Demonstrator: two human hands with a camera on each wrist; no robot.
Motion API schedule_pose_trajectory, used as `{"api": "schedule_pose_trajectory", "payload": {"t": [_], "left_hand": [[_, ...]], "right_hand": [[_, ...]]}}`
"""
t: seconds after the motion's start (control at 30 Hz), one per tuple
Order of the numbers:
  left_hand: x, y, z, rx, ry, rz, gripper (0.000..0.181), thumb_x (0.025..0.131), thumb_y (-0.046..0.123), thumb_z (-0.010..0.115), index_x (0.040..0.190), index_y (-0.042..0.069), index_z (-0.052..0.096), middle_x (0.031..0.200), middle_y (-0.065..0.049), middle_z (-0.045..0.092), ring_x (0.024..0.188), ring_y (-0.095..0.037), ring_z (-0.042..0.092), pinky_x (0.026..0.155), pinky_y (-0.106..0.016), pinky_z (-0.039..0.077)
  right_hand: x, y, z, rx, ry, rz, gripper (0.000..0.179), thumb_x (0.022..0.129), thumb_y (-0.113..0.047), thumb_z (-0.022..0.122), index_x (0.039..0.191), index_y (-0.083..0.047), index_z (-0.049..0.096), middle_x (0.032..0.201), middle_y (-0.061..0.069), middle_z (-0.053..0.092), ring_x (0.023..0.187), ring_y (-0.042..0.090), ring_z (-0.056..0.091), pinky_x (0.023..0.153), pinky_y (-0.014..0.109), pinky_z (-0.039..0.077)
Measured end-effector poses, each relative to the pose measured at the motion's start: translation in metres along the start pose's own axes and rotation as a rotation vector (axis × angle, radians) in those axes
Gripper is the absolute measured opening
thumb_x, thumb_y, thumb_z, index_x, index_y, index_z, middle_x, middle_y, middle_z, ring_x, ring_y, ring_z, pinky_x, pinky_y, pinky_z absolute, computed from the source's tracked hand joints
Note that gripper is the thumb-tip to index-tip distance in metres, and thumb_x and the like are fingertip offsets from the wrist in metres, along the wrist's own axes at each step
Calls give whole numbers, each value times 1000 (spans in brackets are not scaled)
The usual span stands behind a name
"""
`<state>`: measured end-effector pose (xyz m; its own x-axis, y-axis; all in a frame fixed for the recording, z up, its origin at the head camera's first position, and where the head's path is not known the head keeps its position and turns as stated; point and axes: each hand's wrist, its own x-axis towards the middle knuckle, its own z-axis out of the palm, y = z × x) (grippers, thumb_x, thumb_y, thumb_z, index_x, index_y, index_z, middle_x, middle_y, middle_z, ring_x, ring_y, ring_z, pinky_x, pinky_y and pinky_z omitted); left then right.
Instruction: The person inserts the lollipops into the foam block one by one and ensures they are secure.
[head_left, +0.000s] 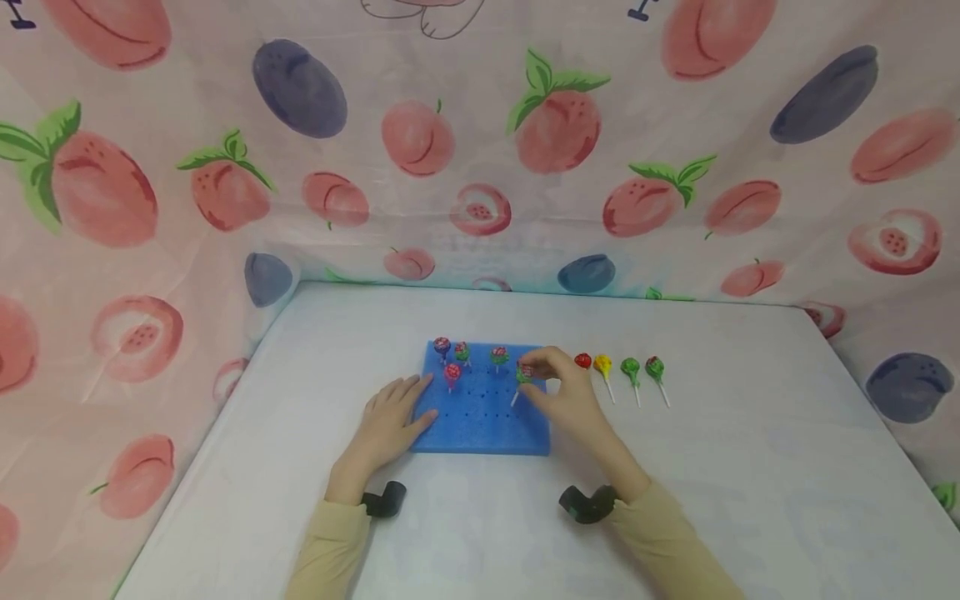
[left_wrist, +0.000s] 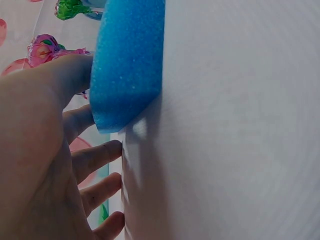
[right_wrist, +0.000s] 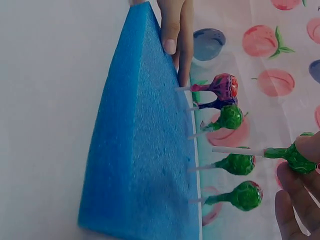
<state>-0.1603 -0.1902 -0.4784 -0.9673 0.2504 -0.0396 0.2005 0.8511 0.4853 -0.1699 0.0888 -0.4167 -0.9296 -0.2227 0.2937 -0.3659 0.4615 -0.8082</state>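
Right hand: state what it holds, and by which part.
The right hand pinches a green lollipop by its wrapped head, not by its white stick.

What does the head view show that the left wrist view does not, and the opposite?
Only the head view shows the right hand holding a lollipop, plus a red lollipop, a yellow lollipop and two green lollipops lying on the table.

Only the left wrist view shows the palm side of the left hand.

Both show that hand touching the blue foam board, and a pink lollipop.

No label, number or sign is legible.
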Motion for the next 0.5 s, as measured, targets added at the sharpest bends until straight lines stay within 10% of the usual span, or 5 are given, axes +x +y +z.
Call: {"api": "schedule_pose_trajectory", "payload": {"t": [0.5], "left_hand": [[0,4,-5,7,-9,-3,63,97,43,53,151,18,32,154,-15,35,145,-40,25,115,-63,20]], "right_hand": [[13,-8,30,33,-11,-83,32,83,2,70,112,-6,62,109,9,66,100,22,62,83,43,55]]}}
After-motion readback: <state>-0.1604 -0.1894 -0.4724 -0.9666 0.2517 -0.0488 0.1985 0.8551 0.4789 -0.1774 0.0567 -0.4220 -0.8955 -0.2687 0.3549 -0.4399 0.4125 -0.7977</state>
